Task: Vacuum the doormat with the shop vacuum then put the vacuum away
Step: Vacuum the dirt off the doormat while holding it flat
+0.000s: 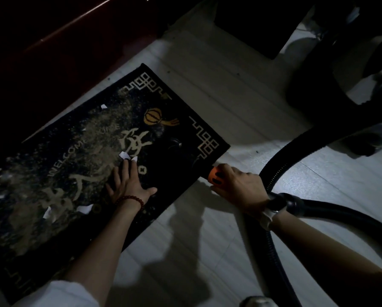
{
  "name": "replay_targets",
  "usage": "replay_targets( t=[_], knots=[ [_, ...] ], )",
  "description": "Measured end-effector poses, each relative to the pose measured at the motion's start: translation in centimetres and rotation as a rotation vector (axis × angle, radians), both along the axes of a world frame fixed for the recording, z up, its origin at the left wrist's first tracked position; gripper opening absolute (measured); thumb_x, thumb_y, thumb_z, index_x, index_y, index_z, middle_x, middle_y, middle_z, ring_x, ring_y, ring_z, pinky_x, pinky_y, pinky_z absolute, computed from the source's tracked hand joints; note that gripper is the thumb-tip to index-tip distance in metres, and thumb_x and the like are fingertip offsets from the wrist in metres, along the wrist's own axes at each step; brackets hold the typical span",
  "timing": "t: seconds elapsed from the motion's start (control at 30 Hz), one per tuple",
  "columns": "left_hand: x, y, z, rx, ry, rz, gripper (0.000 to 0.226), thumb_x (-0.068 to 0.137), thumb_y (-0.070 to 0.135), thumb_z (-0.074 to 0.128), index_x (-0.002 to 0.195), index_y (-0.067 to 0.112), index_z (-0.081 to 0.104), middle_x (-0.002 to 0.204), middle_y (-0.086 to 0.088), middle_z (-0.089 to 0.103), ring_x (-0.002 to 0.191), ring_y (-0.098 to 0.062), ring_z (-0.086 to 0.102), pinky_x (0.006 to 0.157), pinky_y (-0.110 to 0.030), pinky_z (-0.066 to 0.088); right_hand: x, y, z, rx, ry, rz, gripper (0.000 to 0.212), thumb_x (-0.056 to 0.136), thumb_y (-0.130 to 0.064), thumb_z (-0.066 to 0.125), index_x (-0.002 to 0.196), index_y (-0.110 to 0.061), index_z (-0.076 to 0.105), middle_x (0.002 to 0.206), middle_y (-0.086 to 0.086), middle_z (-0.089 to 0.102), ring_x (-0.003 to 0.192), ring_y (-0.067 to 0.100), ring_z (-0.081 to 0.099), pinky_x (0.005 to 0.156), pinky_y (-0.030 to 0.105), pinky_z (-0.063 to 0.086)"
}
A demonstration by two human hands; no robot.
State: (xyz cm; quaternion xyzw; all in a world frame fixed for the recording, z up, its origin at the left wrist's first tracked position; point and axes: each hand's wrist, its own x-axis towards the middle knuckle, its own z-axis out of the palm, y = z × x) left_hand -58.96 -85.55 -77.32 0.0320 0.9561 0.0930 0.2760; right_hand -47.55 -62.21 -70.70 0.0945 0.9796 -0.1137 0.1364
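Observation:
A black doormat with gold patterns and "WELCOME" lettering lies on the pale floor, strewn with sandy dirt and several white paper scraps. My left hand lies flat on the mat near its right side, fingers spread. My right hand grips the orange nozzle of the vacuum hose, whose tip sits at the mat's right edge. The black ribbed hose loops from my right wrist up to the dark shop vacuum body at upper right.
A dark red door or cabinet runs along the far left behind the mat. A dark block stands at top centre. Another stretch of hose passes under my right forearm. Pale floor lies open in front.

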Motion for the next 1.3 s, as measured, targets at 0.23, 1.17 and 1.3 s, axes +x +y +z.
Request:
replay_targets(
  t=[0.23, 1.17, 1.3],
  knots=[
    [1.0, 1.5, 1.6, 0.266, 0.043, 0.131, 0.089, 0.08, 0.031, 0.069, 0.148, 0.017, 0.014, 0.157, -0.005, 0.007, 0.144, -0.027, 0.006, 0.115, -0.05, 0.013, 3.5, 1.1, 2.4, -0.009, 0.341, -0.027, 0.048, 0.078, -0.053, 0.059, 0.108, -0.017, 0.05, 0.084, 0.003, 0.069, 0.054, 0.022, 0.063, 0.045, 0.026, 0.046],
    [16.9, 27.0, 12.1, 0.82, -0.47, -0.346, 0.06, 0.081, 0.027, 0.066, 0.133, 0.013, 0.04, 0.118, 0.001, 0.057, 0.111, -0.017, 0.054, 0.085, -0.023, 0.041, 23.1, 11.8, 8.5, -0.06, 0.507, -0.7, 0.033, 0.066, -0.03, 0.076, 0.088, -0.012, 0.06, 0.071, -0.003, 0.055, 0.065, 0.023, 0.053, 0.07, 0.031, 0.033],
    [14.1, 25.9, 11.9, 0.899, -0.331, -0.165, 0.05, 0.085, 0.003, 0.062, 0.129, 0.001, 0.038, 0.12, -0.019, 0.056, 0.11, -0.029, 0.056, 0.088, -0.03, 0.045, 23.1, 11.5, 8.3, -0.053, 0.651, -0.776, 0.035, 0.068, -0.026, 0.069, 0.093, -0.005, 0.06, 0.078, 0.009, 0.062, 0.069, 0.025, 0.053, 0.066, 0.035, 0.039]
  ],
)
